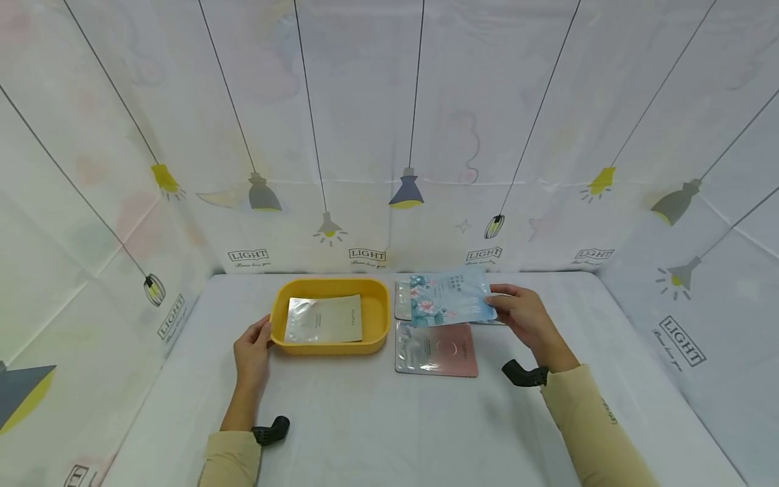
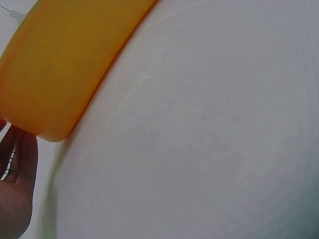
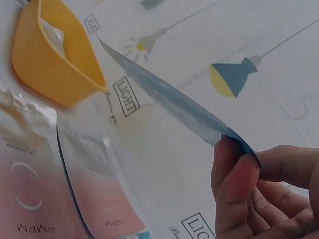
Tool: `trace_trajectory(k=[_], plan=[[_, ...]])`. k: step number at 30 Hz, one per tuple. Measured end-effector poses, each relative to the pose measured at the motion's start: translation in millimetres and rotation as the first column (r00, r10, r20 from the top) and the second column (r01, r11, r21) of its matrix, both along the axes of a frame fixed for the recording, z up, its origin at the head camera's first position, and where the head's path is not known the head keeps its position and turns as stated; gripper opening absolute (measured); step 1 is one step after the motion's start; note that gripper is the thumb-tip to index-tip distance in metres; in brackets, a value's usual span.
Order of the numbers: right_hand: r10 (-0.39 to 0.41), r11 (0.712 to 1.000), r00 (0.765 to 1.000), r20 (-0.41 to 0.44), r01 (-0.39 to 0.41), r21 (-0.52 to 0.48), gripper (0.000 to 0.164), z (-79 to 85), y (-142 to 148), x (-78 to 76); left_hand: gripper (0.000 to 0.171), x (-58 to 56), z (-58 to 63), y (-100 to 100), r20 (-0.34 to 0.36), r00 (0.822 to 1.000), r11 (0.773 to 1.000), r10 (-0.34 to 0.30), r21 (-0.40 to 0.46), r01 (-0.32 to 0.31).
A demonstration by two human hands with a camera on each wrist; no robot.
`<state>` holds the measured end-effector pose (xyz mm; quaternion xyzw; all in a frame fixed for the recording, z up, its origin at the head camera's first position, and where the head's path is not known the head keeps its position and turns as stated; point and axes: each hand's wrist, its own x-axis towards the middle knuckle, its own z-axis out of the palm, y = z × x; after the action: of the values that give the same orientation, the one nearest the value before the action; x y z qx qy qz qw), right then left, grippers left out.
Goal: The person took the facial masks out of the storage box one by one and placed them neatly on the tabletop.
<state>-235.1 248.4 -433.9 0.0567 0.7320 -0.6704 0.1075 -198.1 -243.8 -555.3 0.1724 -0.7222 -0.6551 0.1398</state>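
Note:
My right hand (image 1: 523, 314) pinches a blue, flower-printed sheet mask packet (image 1: 453, 297) by its right edge, thumb against fingers. In the right wrist view this packet (image 3: 174, 104) is held raised, seen nearly edge-on. Below it lies a pink-and-silver mask packet (image 1: 437, 348); another pink packet (image 3: 102, 181) is mostly hidden from the head view. My left hand (image 1: 252, 352) touches the left end of a yellow tray (image 1: 331, 349). Its fingers (image 2: 27, 159) look fairly straight against the tray's outer wall. A pale gold mask packet (image 1: 325, 319) lies in the tray.
A white cloth covers the table (image 1: 377, 426). A patterned backdrop (image 1: 365, 135) with printed lamps rises behind and at both sides. Part of a further blue packet (image 1: 489, 322) shows under the raised one. Each wrist wears a black strap mount (image 1: 525, 374).

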Motion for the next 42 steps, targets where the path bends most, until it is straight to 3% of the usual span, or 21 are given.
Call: trace_trajectory(k=[11,23,33,42], plan=[[-0.051,0.999,0.997,0.058,0.051,0.013,0.062,-16.8,47,12.8,0.045,0.5,-0.4,-1,0.001,1.0,1.0,-0.002,-0.013,0.002],[-0.046,0.998,0.993,0.108,0.041,0.055,0.064,-36.4,81,26.6,0.044,-1.9,-3.2,-3,0.016,1.0,1.0,0.0,-0.016,0.0],[-0.087,0.996,0.973,0.212,0.077,0.053,0.066,-54.7,111,32.1,0.041,-5.1,-2.8,-3,-0.036,0.999,1.0,0.003,0.026,-0.002],[-0.108,0.993,0.955,0.275,0.093,0.067,0.064,-77.0,118,35.5,0.04,-3.4,-3.7,-3,-0.023,1.0,1.0,0.011,0.028,-0.011]])
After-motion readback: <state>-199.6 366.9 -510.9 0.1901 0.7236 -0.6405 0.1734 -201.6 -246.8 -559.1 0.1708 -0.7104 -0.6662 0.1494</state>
